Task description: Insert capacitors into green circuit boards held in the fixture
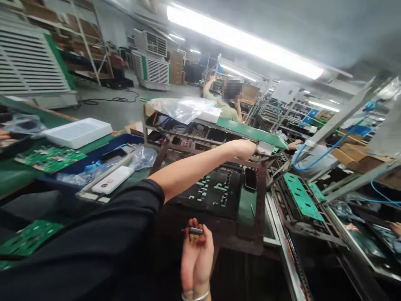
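Here's my right hand [197, 261], palm up, fingers curled around a small dark cylinder [196, 230], near the brown frame [239, 243]. Just beyond, a black panel [232, 209] dotted with pale pieces, a phone [250, 179] beside it! Farther out, my left hand [242, 149], near the green-topped shelf [250, 133]; whether those fingers grip anything, I can't tell. Behind, a co-worker [230, 113], one arm raised.

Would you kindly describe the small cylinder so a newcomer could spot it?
Start at the black sleeve, lower left. Right of it, the upturned right hand holds the cylinder at its fingers. Dark-coloured, it is the only thing in that hand.
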The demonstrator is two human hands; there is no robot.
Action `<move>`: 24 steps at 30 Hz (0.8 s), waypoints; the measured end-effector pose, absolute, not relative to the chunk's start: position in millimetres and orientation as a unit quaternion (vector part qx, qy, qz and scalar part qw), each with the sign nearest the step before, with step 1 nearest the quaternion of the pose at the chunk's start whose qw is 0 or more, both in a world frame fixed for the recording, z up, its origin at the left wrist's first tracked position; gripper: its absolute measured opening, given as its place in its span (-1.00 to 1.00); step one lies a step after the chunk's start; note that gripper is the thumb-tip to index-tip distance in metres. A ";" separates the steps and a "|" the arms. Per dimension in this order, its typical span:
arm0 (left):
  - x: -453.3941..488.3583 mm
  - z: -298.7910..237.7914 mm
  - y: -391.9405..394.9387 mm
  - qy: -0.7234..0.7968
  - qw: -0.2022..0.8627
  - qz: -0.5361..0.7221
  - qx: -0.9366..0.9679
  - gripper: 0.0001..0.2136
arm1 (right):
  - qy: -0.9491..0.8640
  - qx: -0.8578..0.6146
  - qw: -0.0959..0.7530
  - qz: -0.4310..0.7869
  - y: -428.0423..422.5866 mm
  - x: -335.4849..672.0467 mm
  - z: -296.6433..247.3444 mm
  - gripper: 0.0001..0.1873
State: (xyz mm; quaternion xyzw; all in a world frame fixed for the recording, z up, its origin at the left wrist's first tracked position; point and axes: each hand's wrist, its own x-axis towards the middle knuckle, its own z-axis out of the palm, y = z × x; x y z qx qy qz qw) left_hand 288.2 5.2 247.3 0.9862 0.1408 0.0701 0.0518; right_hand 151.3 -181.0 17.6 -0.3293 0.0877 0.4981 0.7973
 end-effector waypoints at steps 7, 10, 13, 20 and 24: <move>334.4 143.3 97.2 0.181 0.092 -0.062 0.977 -0.39 | 0.225 -0.279 0.763 0.537 -135.6 163.7 11.1 -0.94; 351.0 109.2 122.5 0.202 0.115 -0.091 0.968 -0.41 | 0.254 -0.277 0.746 0.550 -124.8 174.0 13.0 -0.96; 362.8 80.0 143.5 0.217 0.133 -0.107 0.961 -0.48 | 0.257 -0.269 0.739 0.562 -116.1 180.7 13.5 -0.95; 371.2 51.3 159.6 0.229 0.154 -0.099 0.956 -0.54 | 0.207 -0.267 0.753 0.564 -106.5 181.2 4.5 -0.91; 362.2 50.3 145.4 0.257 0.150 -0.044 0.954 -0.43 | 0.182 -0.275 0.758 0.563 -106.3 181.5 -2.6 -0.81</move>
